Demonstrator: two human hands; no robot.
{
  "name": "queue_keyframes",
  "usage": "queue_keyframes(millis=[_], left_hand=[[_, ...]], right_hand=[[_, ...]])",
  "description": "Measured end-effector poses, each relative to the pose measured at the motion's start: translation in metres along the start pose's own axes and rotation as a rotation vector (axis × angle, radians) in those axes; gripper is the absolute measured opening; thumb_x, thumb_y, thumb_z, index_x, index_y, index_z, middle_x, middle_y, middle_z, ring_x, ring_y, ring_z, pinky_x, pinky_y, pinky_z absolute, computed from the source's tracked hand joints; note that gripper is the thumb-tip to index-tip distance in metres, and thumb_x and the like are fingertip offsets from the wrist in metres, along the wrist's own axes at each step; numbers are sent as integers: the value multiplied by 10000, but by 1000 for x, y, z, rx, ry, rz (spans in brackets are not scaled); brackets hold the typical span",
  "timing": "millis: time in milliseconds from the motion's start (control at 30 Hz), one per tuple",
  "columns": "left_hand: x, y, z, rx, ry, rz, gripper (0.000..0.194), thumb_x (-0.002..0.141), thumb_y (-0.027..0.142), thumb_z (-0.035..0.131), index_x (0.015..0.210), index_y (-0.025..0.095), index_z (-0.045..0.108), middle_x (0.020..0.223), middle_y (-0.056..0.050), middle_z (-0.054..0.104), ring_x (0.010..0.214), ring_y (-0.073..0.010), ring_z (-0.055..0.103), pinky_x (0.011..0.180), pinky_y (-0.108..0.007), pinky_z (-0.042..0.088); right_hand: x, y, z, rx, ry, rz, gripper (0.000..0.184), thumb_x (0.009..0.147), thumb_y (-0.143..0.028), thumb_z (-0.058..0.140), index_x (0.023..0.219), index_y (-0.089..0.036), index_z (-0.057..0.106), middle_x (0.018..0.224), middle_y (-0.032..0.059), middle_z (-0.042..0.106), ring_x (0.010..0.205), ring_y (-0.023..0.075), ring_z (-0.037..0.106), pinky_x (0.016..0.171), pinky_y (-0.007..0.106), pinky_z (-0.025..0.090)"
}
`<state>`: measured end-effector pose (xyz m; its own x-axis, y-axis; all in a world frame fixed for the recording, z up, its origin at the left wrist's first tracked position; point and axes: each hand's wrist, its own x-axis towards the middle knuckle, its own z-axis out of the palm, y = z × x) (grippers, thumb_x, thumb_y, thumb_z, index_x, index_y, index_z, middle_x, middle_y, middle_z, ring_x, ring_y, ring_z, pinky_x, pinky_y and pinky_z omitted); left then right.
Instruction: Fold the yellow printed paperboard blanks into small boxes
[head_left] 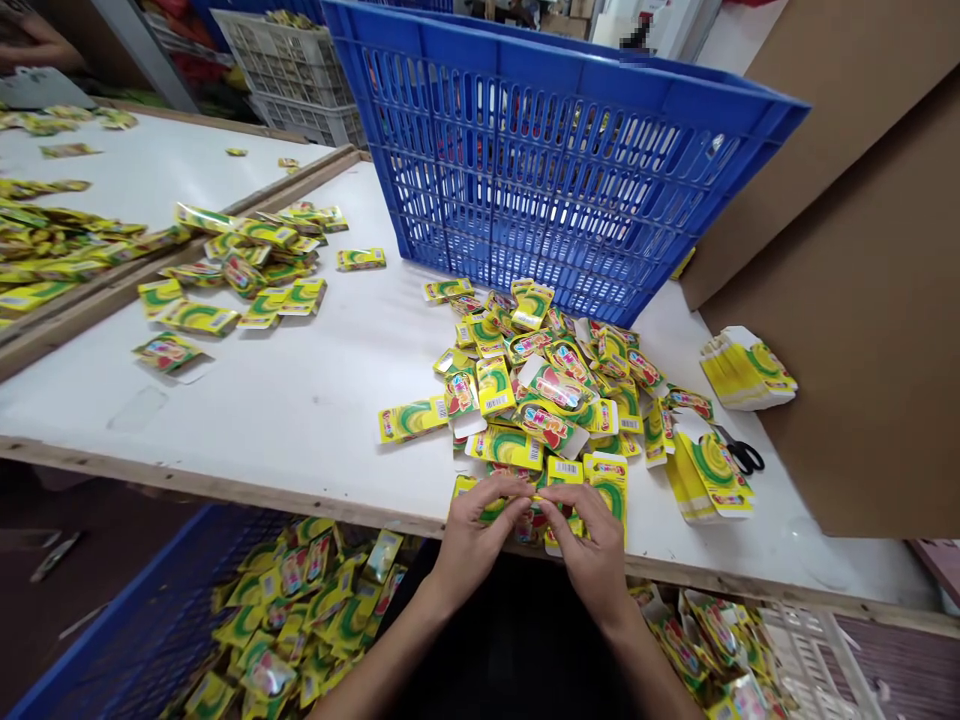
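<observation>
My left hand [480, 530] and my right hand [592, 540] meet at the table's front edge, thumbs and forefingers pinched. Between the fingertips shows the thin edge of a small yellow box [536, 497], mostly hidden by the fingers. Right beyond them spreads a heap of yellow-and-green printed boxes [514, 447], some with white flaps standing out. Another box [607, 485] lies flat beside my right hand.
A large blue crate [570, 80] lies tipped behind the heap. To the right are black-handled scissors [746, 457], stacked flat cartons [705, 475] and cardboard [847, 300]. More boxes [199, 316] lie left. A filled blue crate [112, 640] stands below the table.
</observation>
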<state>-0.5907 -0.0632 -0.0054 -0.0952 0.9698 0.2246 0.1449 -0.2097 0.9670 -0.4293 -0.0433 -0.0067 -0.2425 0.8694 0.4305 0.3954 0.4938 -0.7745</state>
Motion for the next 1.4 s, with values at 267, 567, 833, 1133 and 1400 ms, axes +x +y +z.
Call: queue_keyframes(millis=[267,567,833,1133,1400], left_hand=[[-10,-8,-19,68,-58,127,191,870,153,589,969,230,732,954,-65,727,916,-192,673,807,-296,537],[-28,32,-135,715,-17,-45,266,828,311,629,1082,240,650,1175,-91,626,1111,-278,571,955,-407,451],[2,-29,-56,311,-96,-169,259,812,234,609,1069,209,585,1082,-90,671,1021,-249,620,905,-401,483],[-6,-23,-25,-630,-212,-724,293,738,365,720,912,194,559,675,3,649,528,-132,611,485,-217,459],[-12,-18,-17,-323,73,-286,366,854,342,621,1172,227,480,1041,-66,676,965,-200,660,815,-316,538]], right_hand=[[-9,10,-1,34,-34,-93,181,876,-148,612,1009,-253,674,986,48,680,926,194,626,794,330,491],[-7,6,2,66,-24,84,144,915,-187,541,947,-221,677,885,45,702,856,188,643,752,310,502],[-3,3,10,69,-15,133,165,925,-230,518,987,-208,669,937,66,691,867,194,631,729,308,505],[-4,-5,9,381,-267,232,342,883,-260,579,1220,-242,517,1088,68,663,885,180,640,674,264,526],[-11,5,32,380,46,309,243,895,-275,578,1119,-221,501,936,37,634,782,148,642,688,264,543]])
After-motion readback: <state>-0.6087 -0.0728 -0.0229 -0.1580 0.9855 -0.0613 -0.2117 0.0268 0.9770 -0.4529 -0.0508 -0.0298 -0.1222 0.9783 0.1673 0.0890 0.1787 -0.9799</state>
